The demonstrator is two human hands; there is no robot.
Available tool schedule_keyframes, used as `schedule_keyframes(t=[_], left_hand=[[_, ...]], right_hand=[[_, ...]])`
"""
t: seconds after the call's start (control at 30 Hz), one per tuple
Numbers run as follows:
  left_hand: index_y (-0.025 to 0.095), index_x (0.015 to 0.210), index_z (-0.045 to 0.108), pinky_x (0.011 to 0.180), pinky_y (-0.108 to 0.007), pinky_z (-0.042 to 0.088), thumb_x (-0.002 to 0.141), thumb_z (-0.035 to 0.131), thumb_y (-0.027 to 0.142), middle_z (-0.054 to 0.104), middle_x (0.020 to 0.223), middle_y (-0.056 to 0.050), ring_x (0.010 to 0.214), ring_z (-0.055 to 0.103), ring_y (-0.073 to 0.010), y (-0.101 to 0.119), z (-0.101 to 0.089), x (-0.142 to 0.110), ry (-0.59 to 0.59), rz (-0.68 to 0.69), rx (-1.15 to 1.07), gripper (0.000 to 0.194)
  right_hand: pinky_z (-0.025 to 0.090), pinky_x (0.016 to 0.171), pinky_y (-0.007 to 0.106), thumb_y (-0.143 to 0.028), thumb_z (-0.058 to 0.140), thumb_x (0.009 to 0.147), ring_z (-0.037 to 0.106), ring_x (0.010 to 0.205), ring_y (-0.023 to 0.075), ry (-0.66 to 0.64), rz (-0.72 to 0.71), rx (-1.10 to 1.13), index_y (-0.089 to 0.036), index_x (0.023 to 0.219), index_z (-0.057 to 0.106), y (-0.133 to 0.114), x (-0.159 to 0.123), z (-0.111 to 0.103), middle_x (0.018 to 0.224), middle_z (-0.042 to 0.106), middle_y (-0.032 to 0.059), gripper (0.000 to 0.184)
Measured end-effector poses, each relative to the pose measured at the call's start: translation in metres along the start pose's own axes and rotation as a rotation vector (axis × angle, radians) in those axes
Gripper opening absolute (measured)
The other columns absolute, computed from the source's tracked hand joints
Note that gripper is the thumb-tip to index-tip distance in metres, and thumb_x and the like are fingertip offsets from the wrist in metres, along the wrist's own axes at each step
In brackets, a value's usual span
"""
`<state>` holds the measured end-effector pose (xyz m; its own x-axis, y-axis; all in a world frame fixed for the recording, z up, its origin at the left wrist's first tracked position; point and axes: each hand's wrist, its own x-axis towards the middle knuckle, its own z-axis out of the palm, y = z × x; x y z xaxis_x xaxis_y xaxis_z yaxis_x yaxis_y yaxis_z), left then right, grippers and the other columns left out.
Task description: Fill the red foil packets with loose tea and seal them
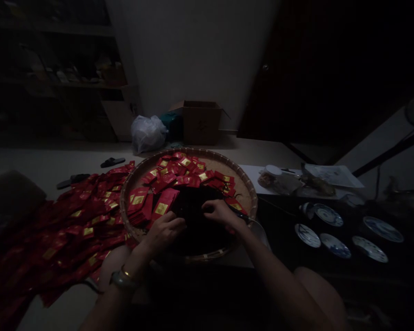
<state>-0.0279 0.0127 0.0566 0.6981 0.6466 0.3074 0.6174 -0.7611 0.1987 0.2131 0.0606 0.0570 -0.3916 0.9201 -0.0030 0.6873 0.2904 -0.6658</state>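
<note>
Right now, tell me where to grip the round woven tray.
Best at the rim of the round woven tray, coming from the right side: that raised stretch is bare, while red sachets crowd the left edge.

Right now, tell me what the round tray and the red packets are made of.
The round tray looks like woven bamboo, matte tan, strips showing at the rim. The red packets look like glossy coated paper or foil, catching the light; the dim view leaves which open.

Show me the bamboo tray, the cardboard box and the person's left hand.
Bamboo tray (pixel 193 150), head view, on its far rim.
Cardboard box (pixel 202 123), head view, on its front face.
Left hand (pixel 165 232), head view, on the back of the hand.
</note>
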Motion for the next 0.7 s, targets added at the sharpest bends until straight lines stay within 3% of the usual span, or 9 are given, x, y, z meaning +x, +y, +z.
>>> schedule_keyframes(t=[0.1,0.23,0.43,0.7], left_hand=[[0.023,0.091,0.067,0.072,-0.028,0.047,0.091,0.047,0.018,0.069,0.095,-0.003,0.085,0.055,-0.0167,-0.003,0.0,0.004,0.003,0.022,0.03,0.021],[0.024,0.089,0.07,0.08,-0.031,0.049,0.086,0.055,0.017,0.066,0.106,-0.005,0.096,0.056,-0.0185,-0.014,0.011,0.009,0.047,-0.044,-0.028,0.018],[0.02,0.085,0.071,0.079,-0.03,0.05,0.082,0.059,0.015,0.065,0.108,-0.009,0.092,0.059,-0.0175,-0.025,0.02,0.008,0.103,-0.026,-0.187,0.013],[0.02,0.082,0.071,0.078,-0.03,0.05,0.083,0.058,0.014,0.065,0.112,-0.009,0.092,0.059,-0.0177,-0.017,0.018,0.008,0.172,0.035,-0.21,0.014]], right_hand=[[0.048,0.079,0.027,-0.013,0.062,0.07,0.065,0.086,0.0172,0.101,-0.061,0.176,-0.017,0.091,0.069,-0.017,-0.004,-0.015,0.091,0.072,0.0023,0.022],[0.049,0.079,0.027,-0.013,0.062,0.07,0.066,0.086,0.0164,0.069,-0.179,0.269,-0.017,0.092,0.07,-0.05,-0.006,-0.011,0.091,0.072,0.001,0.024],[0.047,0.081,0.027,-0.003,0.059,0.069,0.065,0.091,0.0168,-0.012,-0.238,0.133,-0.019,0.103,0.067,-0.061,-0.001,0.006,0.1,0.071,0.0032,0.039],[0.045,0.072,0.025,-0.005,0.058,0.076,0.063,0.081,0.0167,-0.058,-0.256,-0.193,-0.015,0.092,0.071,-0.06,0.004,0.012,0.089,0.068,0.0077,0.023]])
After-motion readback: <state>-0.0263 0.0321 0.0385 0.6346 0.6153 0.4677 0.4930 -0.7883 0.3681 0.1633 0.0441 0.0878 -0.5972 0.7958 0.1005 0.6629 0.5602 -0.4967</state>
